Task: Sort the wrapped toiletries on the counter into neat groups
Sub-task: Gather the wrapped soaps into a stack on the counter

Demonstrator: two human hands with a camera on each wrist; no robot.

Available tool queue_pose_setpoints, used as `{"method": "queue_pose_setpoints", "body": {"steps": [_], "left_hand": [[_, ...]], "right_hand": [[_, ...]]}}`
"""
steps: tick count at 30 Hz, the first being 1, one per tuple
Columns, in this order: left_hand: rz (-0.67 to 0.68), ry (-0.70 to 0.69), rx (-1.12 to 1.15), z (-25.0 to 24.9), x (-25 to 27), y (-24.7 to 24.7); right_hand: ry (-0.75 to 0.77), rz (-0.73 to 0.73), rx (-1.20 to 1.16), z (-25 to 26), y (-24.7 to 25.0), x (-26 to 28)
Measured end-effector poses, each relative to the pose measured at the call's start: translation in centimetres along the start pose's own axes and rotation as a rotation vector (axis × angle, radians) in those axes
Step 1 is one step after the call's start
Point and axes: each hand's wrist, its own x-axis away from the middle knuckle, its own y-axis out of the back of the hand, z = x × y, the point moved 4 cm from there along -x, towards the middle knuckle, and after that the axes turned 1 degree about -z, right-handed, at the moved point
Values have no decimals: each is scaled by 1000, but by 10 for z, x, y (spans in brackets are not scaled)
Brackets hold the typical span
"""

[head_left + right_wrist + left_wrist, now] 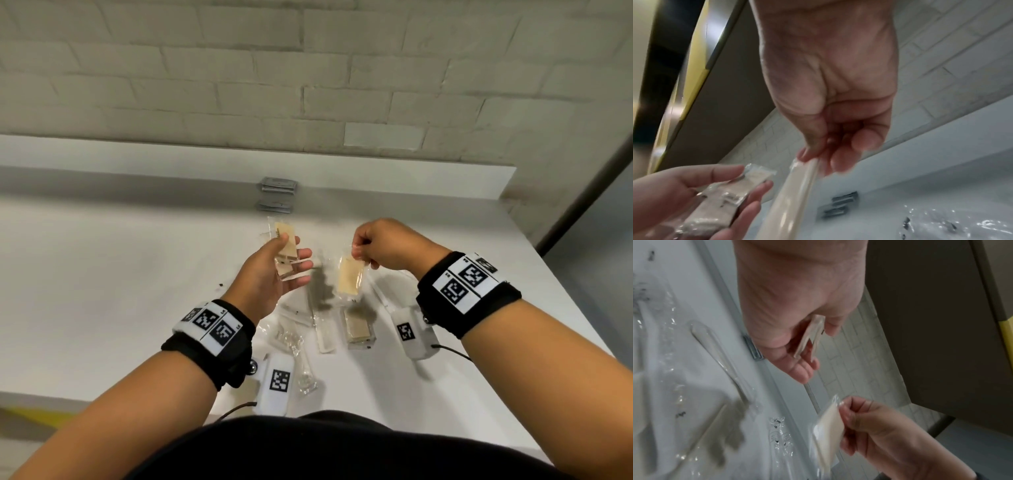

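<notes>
My left hand (291,255) is raised palm-up over the white counter (120,274) and holds a small stack of clear-wrapped beige packets (286,248) between thumb and fingers. The left wrist view shows this stack (809,337) edge-on. To its right, my right hand (358,251) pinches the top corner of one more wrapped beige packet (349,279), which hangs down; it also shows in the right wrist view (793,199). Another beige packet (358,329) lies on the counter below it. Long wrapped toothbrushes (322,318) and crinkled clear wraps (291,339) lie between my wrists.
Two short stacks of grey sachets (277,193) sit at the back by the raised ledge (376,168) under the tiled wall. The counter's front edge runs at lower left and its right edge slants down at the right.
</notes>
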Motion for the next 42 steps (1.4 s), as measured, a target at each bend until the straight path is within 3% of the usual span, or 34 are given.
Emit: {"method": "queue_pose_setpoints", "body": {"steps": [3,8,13,17,20,23,27,30,33,35,42], "left_hand": [[23,22,-19,2,1,3],[-33,6,-68,6,2,9],[-56,29,-4,8,1,13],[-35,3,-13,8,-3,13],[3,-17,-20,6,-7,8],[40,-31,-54,4,-12,3],[14,77,-75,3,-21,5],[17,90,-23,1,-25,8],[-16,3,-1,-2,-29,11],[-14,-29,0,-2,-30,11],[-7,-41,-76,-2,-28,8]], "right_hand": [[6,207,117,-7,-17,1],[28,270,290,-22,-50,-5],[-27,77,238,-47,-69,-17],[16,-138,-178,-25,-44,-21],[67,-117,-508,4,-32,-20],[119,-110,-661,19,-31,-20],[234,-263,-670,20,-28,-24],[290,-242,-569,15,-36,-22],[176,-256,-690,7,-37,-23],[93,-185,-753,8,-37,-23],[35,-138,-624,17,-37,-26]]}}
